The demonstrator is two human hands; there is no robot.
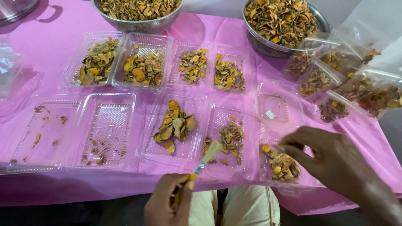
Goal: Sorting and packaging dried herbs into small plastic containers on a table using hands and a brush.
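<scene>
The small brush (208,157) is lying aslant in the left hand (169,205), its long axis running from the handle at the lower left up to the pale bristles at the upper right. The bristle tip is pointing at, and hanging just over, the near edge of the clear plastic tray (226,140) holding scattered dried yellow-brown pieces. The left hand's grip is pinching the handle between thumb and fingers, below that tray, off the counter's front edge.

The right hand (335,161) is reaching in to the right of that tray, its fingers bent together over a smaller tray of dried pieces (281,165); whether that grip is holding a piece, I cannot tell.

Left of the brushed tray, another tray (173,125) is carrying larger slices, and further left two nearly bare trays (106,129) are sitting. Behind it, four filled trays and two metal bowls (282,25) are standing on the pink counter (50,50).
</scene>
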